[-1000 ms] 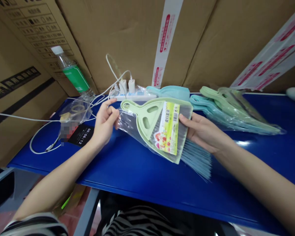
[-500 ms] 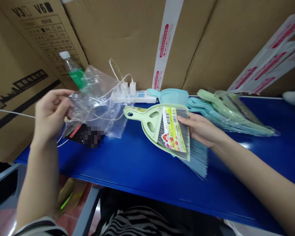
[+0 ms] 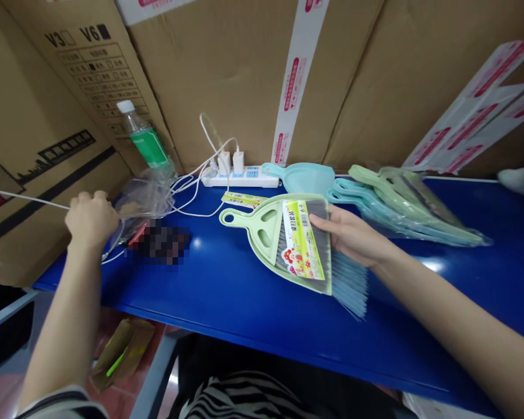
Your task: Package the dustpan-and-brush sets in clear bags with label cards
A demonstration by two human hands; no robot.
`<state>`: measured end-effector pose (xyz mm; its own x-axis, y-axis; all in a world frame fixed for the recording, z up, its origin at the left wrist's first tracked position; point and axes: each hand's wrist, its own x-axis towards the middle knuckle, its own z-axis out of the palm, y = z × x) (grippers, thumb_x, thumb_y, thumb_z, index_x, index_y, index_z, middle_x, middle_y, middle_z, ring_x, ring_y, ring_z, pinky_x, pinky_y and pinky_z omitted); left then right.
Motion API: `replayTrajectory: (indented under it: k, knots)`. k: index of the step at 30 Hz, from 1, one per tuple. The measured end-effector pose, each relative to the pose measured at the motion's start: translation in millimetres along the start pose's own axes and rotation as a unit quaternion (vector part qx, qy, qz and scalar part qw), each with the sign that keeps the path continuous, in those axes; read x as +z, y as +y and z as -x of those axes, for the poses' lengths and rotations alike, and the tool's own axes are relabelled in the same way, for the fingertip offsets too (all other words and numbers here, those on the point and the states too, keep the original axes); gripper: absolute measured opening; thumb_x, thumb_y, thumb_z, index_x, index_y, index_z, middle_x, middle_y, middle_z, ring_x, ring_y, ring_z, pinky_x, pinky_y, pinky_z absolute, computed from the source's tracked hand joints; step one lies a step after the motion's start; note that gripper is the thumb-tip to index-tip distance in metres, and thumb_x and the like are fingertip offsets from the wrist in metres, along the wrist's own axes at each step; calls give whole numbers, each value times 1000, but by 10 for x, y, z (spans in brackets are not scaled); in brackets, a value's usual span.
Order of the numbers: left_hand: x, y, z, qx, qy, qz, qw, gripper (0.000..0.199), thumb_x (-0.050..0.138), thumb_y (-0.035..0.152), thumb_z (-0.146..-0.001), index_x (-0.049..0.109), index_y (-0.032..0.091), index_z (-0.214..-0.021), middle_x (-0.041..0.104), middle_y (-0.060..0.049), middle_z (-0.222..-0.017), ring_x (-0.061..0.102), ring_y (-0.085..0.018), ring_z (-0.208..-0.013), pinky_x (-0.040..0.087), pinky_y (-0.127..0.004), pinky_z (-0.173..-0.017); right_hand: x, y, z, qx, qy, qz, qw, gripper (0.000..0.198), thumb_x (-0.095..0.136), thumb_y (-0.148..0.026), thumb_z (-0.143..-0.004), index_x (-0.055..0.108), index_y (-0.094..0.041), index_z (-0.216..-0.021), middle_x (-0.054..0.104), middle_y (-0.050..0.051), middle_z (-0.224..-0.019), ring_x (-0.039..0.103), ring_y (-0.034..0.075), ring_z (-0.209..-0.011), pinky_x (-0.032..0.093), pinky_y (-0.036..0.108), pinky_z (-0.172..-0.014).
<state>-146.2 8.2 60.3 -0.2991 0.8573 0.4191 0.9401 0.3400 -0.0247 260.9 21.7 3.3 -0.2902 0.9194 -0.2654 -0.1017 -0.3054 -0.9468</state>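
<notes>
My right hand (image 3: 353,233) grips the wide end of a light green dustpan (image 3: 240,218), thumb on top. A grey-bristled brush (image 3: 282,241) is nested in it under a printed card label (image 3: 303,241). Blue brush bristles (image 3: 351,288) stick out from beneath the dustpan; the rest of that brush is hidden. At the left my left hand (image 3: 91,218) is closed, back of the hand up, at the near edge of a crumpled clear plastic bag (image 3: 146,195). Its fingertips are hidden.
Behind stand a blue dustpan (image 3: 310,177), a white power strip (image 3: 257,177) with cables and a green-labelled bottle (image 3: 148,145). Bagged dustpan sets (image 3: 414,203) lie right on the blue table (image 3: 227,285). A loose card label (image 3: 242,199) lies mid-table. Cardboard boxes (image 3: 227,75) wall the back.
My left hand has gone down and slightly left, and the plastic bag has dropped from mid-air to the table's left side. My right hand keeps the green dustpan, now slightly lower.
</notes>
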Motion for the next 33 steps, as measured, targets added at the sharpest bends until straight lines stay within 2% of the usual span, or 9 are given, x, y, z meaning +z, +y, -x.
replayTrajectory:
  k: [2, 6, 11, 18, 20, 22, 26, 29, 33]
  knots:
    - [-44, 174, 56, 2, 19, -72, 997, 23, 45, 20, -83, 63, 12, -93, 62, -14, -85, 58, -31, -87, 50, -46, -78, -26, 26, -15, 0, -13, 2, 1000, 42, 82, -37, -63, 56, -25, -93, 73, 5, -105, 70, 23, -96, 57, 33, -73]
    - [-97, 567, 227, 208, 51, 18, 977, 32, 37, 27, -93, 65, 14, -103, 66, -14, -96, 60, -27, -92, 50, -45, -87, -82, 68, -47, -1, -30, 6, 1000, 37, 76, -34, -73, 54, -26, -101, 71, 5, -110, 68, 23, -100, 55, 38, -86]
    - [-18, 1055, 437, 473, -99, 147, 863, 44, 47, 39, -95, 48, 16, -132, 59, -14, -128, 55, -27, -117, 47, -43, -98, -105, 95, -50, -9, -57, 32, 998, 36, 68, -31, -79, 53, -27, -111, 69, 6, -115, 67, 22, -102, 55, 39, -88]
    - [98, 1348, 512, 514, -153, 181, 824, 31, 39, 28, -99, 53, 13, -122, 66, -12, -102, 62, -24, -97, 52, -39, -86, -81, 18, -34, -46, 7, 156, 987, 43, 47, -34, -91, 45, -26, -133, 66, 10, -120, 67, 25, -101, 57, 44, -83]
    - [110, 1311, 532, 504, -135, 187, 833, 31, 39, 29, -99, 53, 12, -121, 65, -13, -104, 62, -25, -98, 52, -40, -84, -65, -28, 19, -142, 94, 271, 947, 48, 47, -39, -91, 45, -26, -137, 60, 13, -129, 62, 29, -110, 55, 50, -85]
    - [124, 1269, 559, 496, -130, 184, 838, 30, 40, 29, -99, 53, 12, -120, 65, -14, -105, 62, -26, -98, 53, -40, -84, -26, -62, 108, -283, 140, 411, 855, 45, 51, -41, -89, 54, -22, -131, 54, 16, -136, 53, 34, -122, 48, 56, -94]
    - [157, 1224, 591, 484, -131, 199, 842, 28, 40, 29, -99, 54, 14, -118, 66, -12, -107, 63, -25, -99, 52, -38, -87, 113, -43, 295, -409, -42, 588, 696, 33, 56, -43, -90, 70, -21, -111, 66, 14, -123, 52, 34, -124, 45, 57, -99]
    - [186, 1202, 567, 477, -124, 212, 844, 28, 41, 30, -98, 54, 14, -118, 66, -12, -106, 64, -25, -98, 52, -38, -87, 202, 30, 339, -419, -76, 643, 637, 40, 62, -42, -88, 68, -15, -117, 68, 16, -120, 57, 33, -120, 49, 53, -97]
    - [234, 1162, 497, 461, -123, 201, 856, 28, 41, 30, -98, 54, 15, -117, 66, -12, -106, 64, -26, -99, 53, -39, -86, 223, 82, 303, -438, -80, 653, 613, 28, 59, -20, -88, 70, -16, -113, 71, 13, -116, 67, 26, -106, 54, 43, -92]
